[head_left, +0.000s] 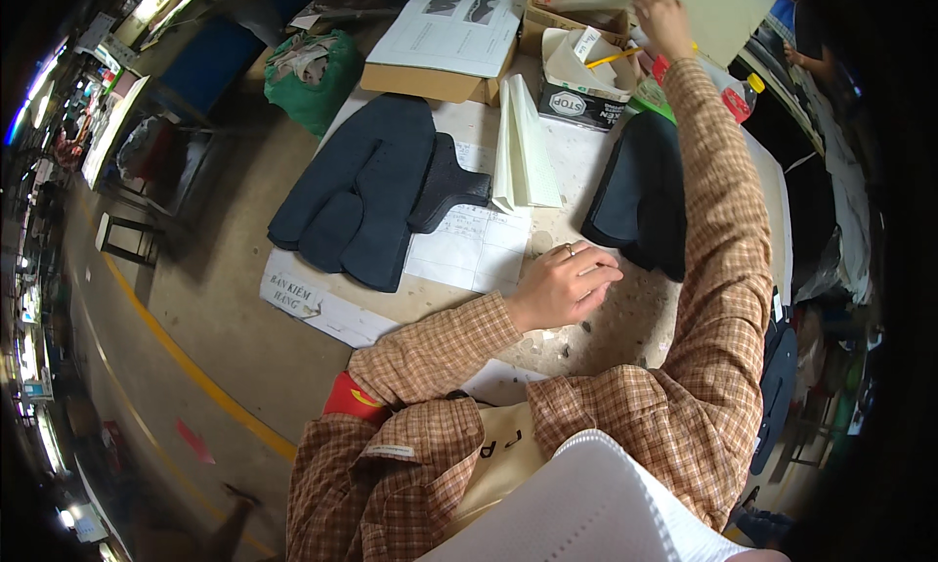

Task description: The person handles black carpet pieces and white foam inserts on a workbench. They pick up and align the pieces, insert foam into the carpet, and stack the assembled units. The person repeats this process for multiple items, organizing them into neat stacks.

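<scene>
1. hands first: the left hand (567, 283) rests on the worn table (625, 318), fingers curled loosely inward, grasping nothing; a ring shows on one finger.
2. the right hand (662, 20) is raised far beyond the table's middle, at the back edge, and its fingers pinch the lower edge of a large pale cardboard sheet (723, 10).
3. the table is the landmark for all places below.
4. near the table's centre, just left of the left hand, lies a printed paper form (474, 244), partly under dark pieces.
5. on the table's left part lies a pile of dark navy cut pieces (366, 186), flat and overlapping; one smaller piece (454, 183) with a notched shape lies on the form.
6. a folded white booklet (523, 147) stands half open just behind the form, toward the table's back.
7. on the table's right part, under the raised right arm, lies another dark navy stack (640, 195), touching the sleeve in the view.
8. at the table's back edge stands a brown cardboard box (435, 78) with a white printed sheet (454, 24) on top.
9. beside it, a second open box (581, 34) holds papers and a yellow pencil (614, 58).
10. off the table's back left corner sits a green bag (318, 73) with cloth scraps.
</scene>
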{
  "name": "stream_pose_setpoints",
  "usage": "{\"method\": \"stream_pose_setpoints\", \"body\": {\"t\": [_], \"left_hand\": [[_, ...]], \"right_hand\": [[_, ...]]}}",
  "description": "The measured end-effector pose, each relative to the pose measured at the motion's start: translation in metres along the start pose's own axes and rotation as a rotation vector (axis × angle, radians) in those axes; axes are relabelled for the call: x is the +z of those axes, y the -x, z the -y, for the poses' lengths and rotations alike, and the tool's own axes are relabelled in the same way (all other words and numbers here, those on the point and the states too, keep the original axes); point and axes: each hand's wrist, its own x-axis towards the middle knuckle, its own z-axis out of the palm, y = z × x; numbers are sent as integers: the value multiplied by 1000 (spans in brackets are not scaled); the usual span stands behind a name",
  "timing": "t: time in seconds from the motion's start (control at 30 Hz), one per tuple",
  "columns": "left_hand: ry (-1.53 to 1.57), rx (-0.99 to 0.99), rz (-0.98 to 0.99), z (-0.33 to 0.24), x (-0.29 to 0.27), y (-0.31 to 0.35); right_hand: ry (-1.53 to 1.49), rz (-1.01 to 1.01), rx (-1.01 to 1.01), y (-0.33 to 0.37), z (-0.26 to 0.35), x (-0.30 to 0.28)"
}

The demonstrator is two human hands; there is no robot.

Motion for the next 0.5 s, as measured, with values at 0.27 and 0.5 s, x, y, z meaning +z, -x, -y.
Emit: {"method": "stream_pose_setpoints", "body": {"t": [0.27, 0.5], "left_hand": [[-1, -14, 60, 1, 8, 4], [251, -251, 116, -13, 9, 1]], "right_hand": [[-1102, -45, 415, 80, -18, -153], [-1333, 154, 631, 186, 46, -242]]}}
